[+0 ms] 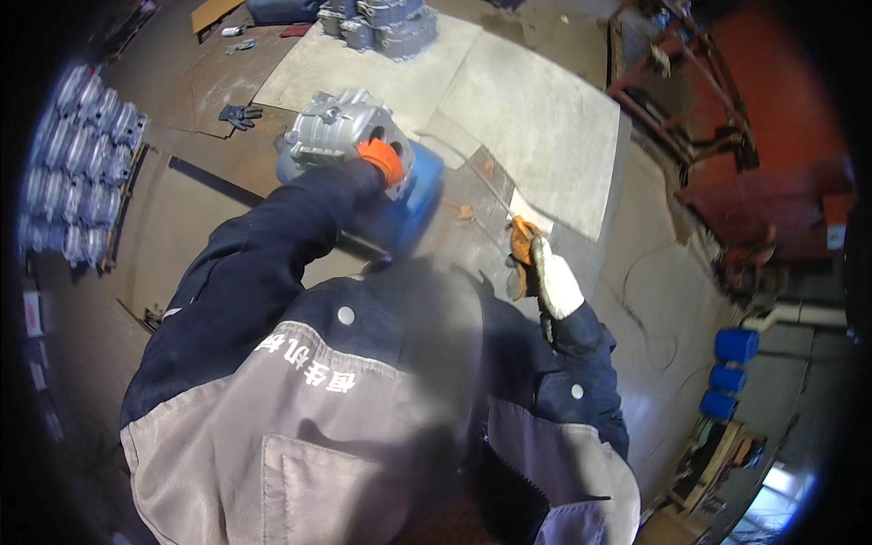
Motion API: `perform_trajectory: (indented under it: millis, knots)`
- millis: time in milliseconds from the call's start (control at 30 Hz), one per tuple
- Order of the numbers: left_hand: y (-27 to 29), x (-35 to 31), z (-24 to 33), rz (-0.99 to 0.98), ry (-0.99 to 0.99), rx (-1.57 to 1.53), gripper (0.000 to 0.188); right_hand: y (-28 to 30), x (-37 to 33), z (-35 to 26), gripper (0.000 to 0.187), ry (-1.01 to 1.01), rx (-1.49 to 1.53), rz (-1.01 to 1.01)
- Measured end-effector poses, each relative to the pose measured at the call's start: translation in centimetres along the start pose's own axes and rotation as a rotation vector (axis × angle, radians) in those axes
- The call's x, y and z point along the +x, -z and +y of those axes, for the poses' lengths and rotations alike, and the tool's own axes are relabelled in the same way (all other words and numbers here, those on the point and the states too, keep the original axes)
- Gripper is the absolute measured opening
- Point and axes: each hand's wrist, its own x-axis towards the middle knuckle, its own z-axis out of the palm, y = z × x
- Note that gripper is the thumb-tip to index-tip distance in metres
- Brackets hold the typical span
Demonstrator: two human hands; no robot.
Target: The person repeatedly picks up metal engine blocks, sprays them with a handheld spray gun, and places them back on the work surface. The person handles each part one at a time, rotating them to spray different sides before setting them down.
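Observation:
My left hand (381, 162), in an orange glove, grips a grey cast-metal housing (341, 130) at the edge of a round bore in its near face. The fingertips are hidden in or behind the opening. The housing is tilted and rests on a blue container-like support (416, 195), whose kind is partly hidden. To the right, my right hand (538, 259), in a white-and-orange glove, is closed around a long thin metal rod (490, 188). The rod reaches up and left, and its bent far end lies near the housing, apart from it. Its lower end is hidden by the hand.
Pale boards (531, 118) cover the work surface, with more cast housings (391, 27) at its far edge. A dark glove (240, 116) lies at left, beyond stacked metal parts (82, 173). At right are a rusty metal frame (690, 82) and blue drums (734, 345).

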Motion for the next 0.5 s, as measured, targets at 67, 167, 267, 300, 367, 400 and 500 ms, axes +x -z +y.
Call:
perform_trajectory:
  millis: [67, 167, 267, 300, 367, 400, 500]
  knots:
    - [0.9, -0.6, -0.2, -0.128, -0.093, 0.124, 0.028, 0.7, 0.3, 3.6, 0.050, -0.116, 0.180, 0.043]
    - [2.7, -1.5, -0.3, -0.257, -0.055, 0.047, 0.033, 0.3, 2.7, 9.2, 0.034, -0.049, 0.724, -0.032]
    - [3.9, -2.6, -0.5, -0.237, -0.162, 0.106, 0.024, 0.8, 4.8, 12.6, 0.054, 0.146, 0.568, -0.192]
    - [4.0, -3.0, -0.6, -0.186, -0.204, 0.127, 0.023, 0.3, 4.7, 13.4, 0.050, 0.140, 0.742, -0.092]
    - [3.8, -3.4, -0.5, -0.121, -0.244, 0.176, 0.019, -0.6, 5.2, 13.8, 0.046, 0.051, 0.914, -0.098]
    - [3.6, -3.5, -0.5, -0.127, -0.241, 0.182, 0.019, -0.9, 5.3, 13.6, 0.044, -0.002, 0.954, -0.134]
    - [2.9, -3.2, -0.5, -0.139, -0.237, 0.201, 0.019, -1.5, 4.9, 12.4, 0.042, 0.001, 0.896, -0.067]
